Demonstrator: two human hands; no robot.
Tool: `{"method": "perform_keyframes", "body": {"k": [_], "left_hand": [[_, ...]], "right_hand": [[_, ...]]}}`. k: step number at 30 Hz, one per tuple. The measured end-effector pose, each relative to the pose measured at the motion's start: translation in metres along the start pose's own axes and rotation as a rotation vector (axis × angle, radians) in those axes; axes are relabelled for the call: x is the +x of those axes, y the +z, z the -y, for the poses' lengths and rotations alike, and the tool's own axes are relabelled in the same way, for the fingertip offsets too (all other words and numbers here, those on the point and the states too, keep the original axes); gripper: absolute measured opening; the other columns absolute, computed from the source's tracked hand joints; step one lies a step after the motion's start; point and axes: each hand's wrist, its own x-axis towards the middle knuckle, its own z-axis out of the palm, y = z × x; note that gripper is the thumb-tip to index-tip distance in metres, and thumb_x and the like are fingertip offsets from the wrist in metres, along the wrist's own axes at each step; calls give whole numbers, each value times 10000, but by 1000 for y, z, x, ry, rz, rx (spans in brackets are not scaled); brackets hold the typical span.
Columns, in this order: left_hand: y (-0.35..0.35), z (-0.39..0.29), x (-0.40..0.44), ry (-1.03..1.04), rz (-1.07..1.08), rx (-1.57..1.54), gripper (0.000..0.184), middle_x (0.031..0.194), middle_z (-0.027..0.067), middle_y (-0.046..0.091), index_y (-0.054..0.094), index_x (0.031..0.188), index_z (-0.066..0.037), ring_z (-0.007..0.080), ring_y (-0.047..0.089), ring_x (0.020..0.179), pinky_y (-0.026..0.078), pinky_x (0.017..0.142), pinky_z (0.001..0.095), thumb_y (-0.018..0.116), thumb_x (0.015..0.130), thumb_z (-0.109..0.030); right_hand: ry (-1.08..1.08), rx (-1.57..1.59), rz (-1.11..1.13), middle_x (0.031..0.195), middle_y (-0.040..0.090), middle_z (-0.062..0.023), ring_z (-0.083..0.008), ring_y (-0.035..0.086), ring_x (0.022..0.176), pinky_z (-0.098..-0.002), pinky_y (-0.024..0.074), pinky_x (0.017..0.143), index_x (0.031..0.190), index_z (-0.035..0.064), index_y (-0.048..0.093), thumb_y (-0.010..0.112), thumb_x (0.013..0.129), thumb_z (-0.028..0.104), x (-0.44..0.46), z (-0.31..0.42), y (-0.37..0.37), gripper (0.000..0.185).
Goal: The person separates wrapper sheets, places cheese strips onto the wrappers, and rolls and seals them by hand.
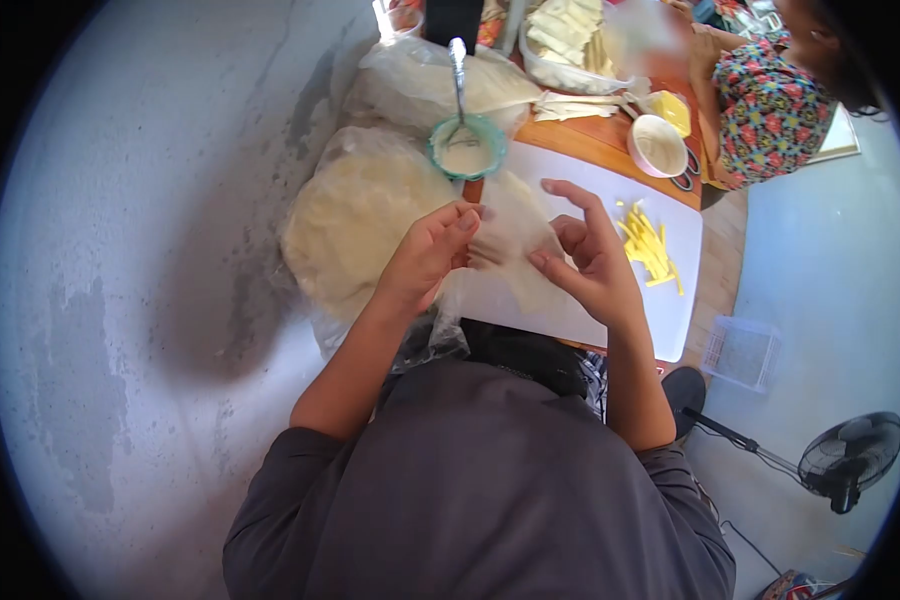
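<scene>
Our left hand [432, 250] is pinching a thin, pale, floppy sheet [516, 215]; our right hand's [602, 275] grip we're not discerning; slim yellow sticks [652, 252] are lying loose.

Left hand [432, 250] pinches; right hand [592, 262] curves — fingers [576, 194] apart.

The left hand [425, 255] hides part of the thin sheet [518, 225], and the top edge cuts off another person [773, 112].

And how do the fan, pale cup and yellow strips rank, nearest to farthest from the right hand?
1. Yellow strips: on the white board, beside the right hand.
2. Pale cup: beyond the board.
3. Fan: off to the right.
</scene>
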Motion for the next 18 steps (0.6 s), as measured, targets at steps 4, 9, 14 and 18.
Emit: {"method": "perform_keyframes", "body": {"k": [4,9,14,18], "left_hand": [[24,-9,20,26,154,301,364,1032,43,686,635,1131,-29,126,652,941,524,856,311,729,892,-286],[39,-12,36,205,157,651,303,896,42,708,697,966,-12,113,657,851,519,758,271,855,761,-168],[39,-34,45,205,289,1024,383,889,142,714,690,973,21,191,691,804,529,737,316,824,785,-285],[37,-19,48,313,528,1214,286,826,169,684,710,974,-11,265,667,708,518,679,344,754,849,-265]], "right_hand": [[-53,-284,160,759,616,-59,-124,606,689,-283,486,666,1468,116,378,665,822,-14,-2,24,-22,719],[-95,-391,54,747,598,-99,-216,607,685,-335,487,671,1472,133,363,630,878,24,-15,31,-33,660],[17,-595,149,852,635,-161,-351,630,758,-424,481,701,1459,149,371,537,959,95,-10,24,-33,530],[-28,-481,274,1097,655,-246,-422,641,965,-469,486,778,1471,168,345,505,976,111,-17,14,-29,523]]}}
